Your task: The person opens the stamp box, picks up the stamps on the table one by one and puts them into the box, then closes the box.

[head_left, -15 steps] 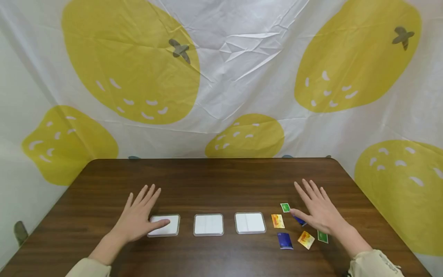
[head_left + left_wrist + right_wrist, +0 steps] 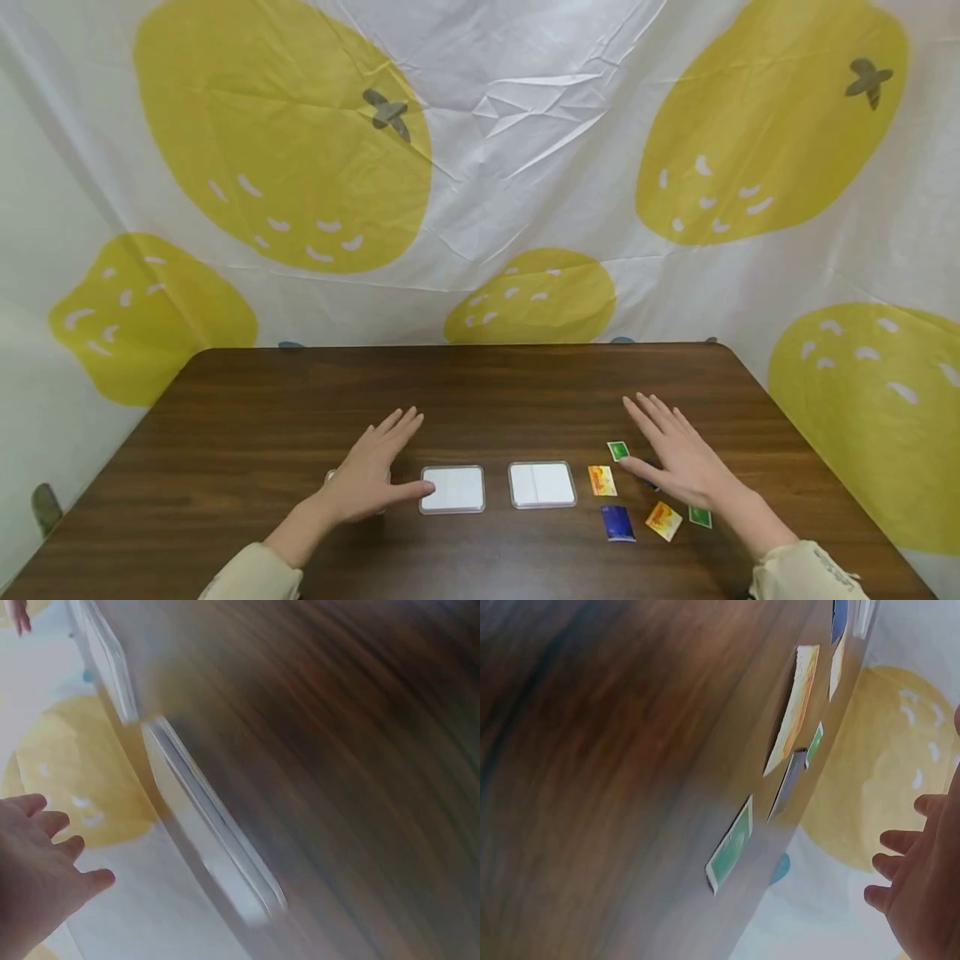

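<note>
While my left hand (image 2: 360,479) and right hand (image 2: 686,467) stretch, fingers straight, thumbs spread, white clear-rimmed rectangular cases (image 2: 543,484) lie lower centre, thin blue, orange and green rectangular cards (image 2: 618,523) lower right; I'd favour edge pinches.

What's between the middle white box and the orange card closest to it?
Another white box lies between the middle box and that orange card, with bare table on both sides of it. The head view shows this.
</note>
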Demonstrator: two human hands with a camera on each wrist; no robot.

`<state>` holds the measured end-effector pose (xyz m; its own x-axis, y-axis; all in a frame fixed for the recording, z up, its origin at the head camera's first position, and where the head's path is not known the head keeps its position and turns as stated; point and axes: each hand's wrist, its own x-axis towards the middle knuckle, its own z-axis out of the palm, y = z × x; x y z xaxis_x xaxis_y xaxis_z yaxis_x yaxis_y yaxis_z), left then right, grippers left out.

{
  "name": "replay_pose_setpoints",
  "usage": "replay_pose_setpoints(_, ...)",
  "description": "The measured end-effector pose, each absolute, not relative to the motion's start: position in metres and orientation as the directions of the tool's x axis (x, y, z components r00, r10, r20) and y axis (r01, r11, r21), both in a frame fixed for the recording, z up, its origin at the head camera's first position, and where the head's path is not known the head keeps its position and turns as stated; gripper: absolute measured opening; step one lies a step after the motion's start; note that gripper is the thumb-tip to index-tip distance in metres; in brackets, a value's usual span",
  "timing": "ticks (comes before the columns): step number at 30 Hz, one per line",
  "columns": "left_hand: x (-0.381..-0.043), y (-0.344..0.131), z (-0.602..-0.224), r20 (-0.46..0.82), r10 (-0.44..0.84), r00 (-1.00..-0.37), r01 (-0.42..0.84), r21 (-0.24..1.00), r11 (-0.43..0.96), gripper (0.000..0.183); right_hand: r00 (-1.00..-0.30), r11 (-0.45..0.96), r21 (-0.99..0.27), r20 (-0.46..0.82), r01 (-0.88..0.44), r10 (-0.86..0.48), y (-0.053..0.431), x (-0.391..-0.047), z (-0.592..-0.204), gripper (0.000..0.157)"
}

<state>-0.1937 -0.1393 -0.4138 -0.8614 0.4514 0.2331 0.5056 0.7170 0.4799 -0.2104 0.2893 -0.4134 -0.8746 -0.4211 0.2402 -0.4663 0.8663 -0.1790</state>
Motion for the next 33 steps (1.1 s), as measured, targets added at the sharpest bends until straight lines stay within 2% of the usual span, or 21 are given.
replay_pose_setpoints(3, -0.194, -0.128, -0.414, 0.228, 0.469, -0.853, 0.511, 0.551, 0.66, 0.088, -0.869, 0.844, -0.234, 0.243, -0.483, -0.43, 0.284, -0.209, -0.414, 0.076)
replay_pose_setpoints(8, -0.195, -0.109, -0.415, 0.199, 0.478, -0.856, 0.48, 0.649, 0.59, 0.092, -0.874, 0.775, -0.404, 0.213, -0.486, -0.437, 0.275, -0.205, -0.413, 0.068)
replay_pose_setpoints(16, -0.2, -0.093, -0.423, 0.229, 0.462, -0.857, 0.479, 0.683, 0.551, 0.089, -0.838, 0.611, -0.592, 0.239, -0.526, -0.49, 0.259, -0.203, -0.414, 0.06)
replay_pose_setpoints(22, -0.205, -0.082, -0.424, 0.228, 0.481, -0.846, 0.49, 0.688, 0.535, 0.087, -0.858, 0.546, -0.679, 0.271, -0.491, -0.435, 0.25, -0.206, -0.415, 0.065)
replay_pose_setpoints(26, -0.208, -0.076, -0.425, 0.245, 0.5, -0.831, 0.51, 0.695, 0.507, 0.079, -0.876, 0.519, -0.718, 0.286, -0.464, -0.388, 0.246, -0.21, -0.418, 0.069)
replay_pose_setpoints(30, -0.21, -0.069, -0.427, 0.249, 0.526, -0.814, 0.523, 0.709, 0.474, 0.071, -0.872, 0.49, -0.733, 0.307, -0.472, -0.38, 0.242, -0.214, -0.421, 0.063)
replay_pose_setpoints(33, -0.212, -0.065, -0.428, 0.221, 0.523, -0.823, 0.506, 0.703, 0.5, 0.07, -0.87, 0.479, -0.737, 0.318, -0.477, -0.377, 0.238, -0.215, -0.424, 0.057)
